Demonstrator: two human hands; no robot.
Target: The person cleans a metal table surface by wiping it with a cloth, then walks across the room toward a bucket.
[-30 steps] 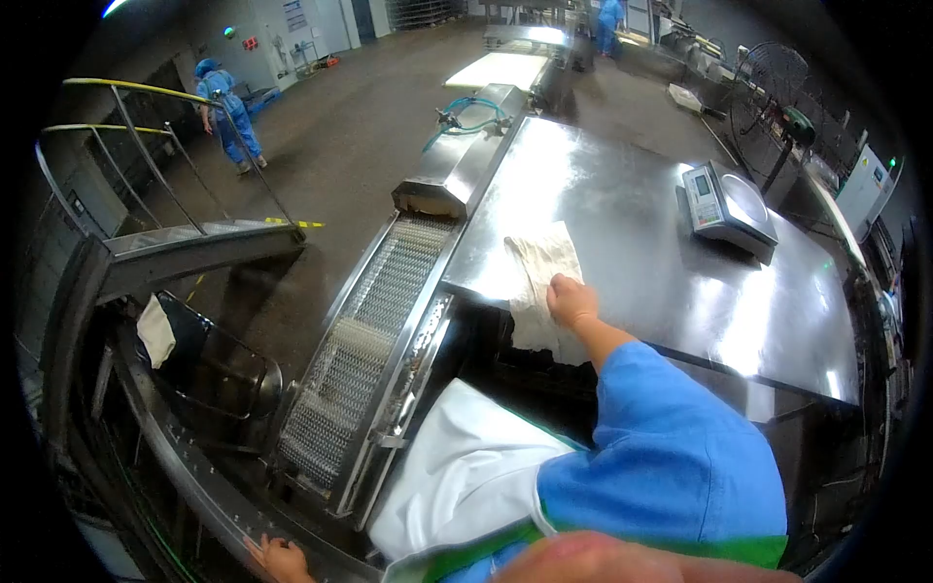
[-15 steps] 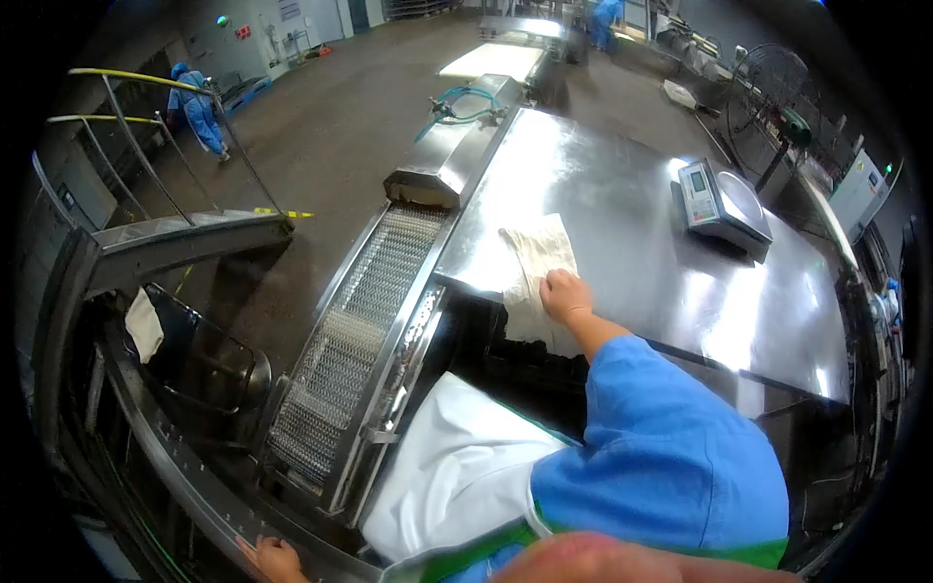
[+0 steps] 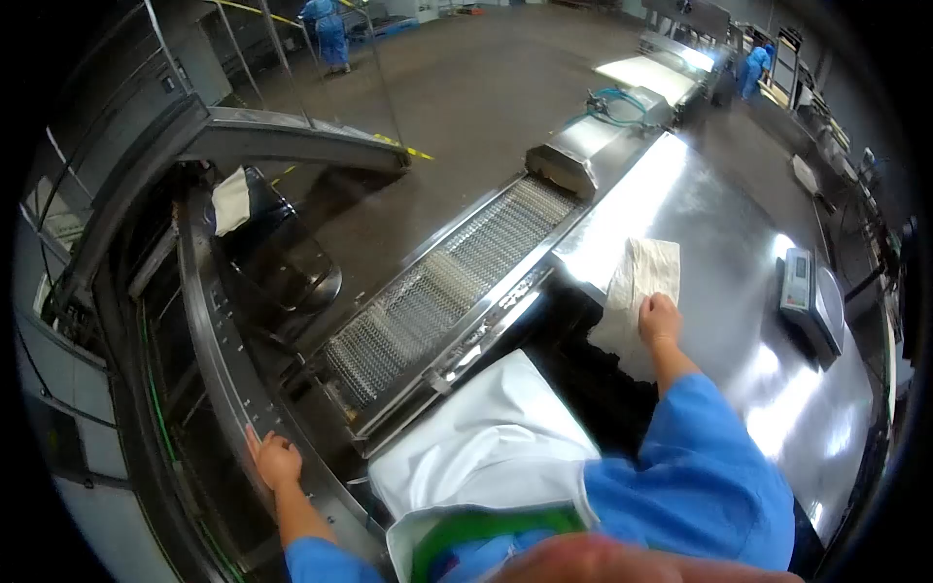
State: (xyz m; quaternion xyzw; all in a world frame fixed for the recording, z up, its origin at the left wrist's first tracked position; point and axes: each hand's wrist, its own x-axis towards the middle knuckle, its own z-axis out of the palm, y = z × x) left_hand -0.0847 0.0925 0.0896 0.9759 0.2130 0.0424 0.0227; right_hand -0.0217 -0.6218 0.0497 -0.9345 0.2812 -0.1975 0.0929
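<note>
Gripping the cream cloth [image 3: 653, 264] in our curled right hand [image 3: 661, 319], we have it partly flat on the steel table [image 3: 724, 233] and partly hanging past the near edge. Our left hand [image 3: 276, 461], loosely spread, rests on the metal rail [image 3: 216, 340] to our left.

blue sleeves [image 3: 714, 466] | glossy white apron [image 3: 486, 428] | green band [image 3: 491, 525] near its top

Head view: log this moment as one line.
right hand: on cloth | cloth: over edge of metal table | left hand: on metal rail | scale: on table
</note>
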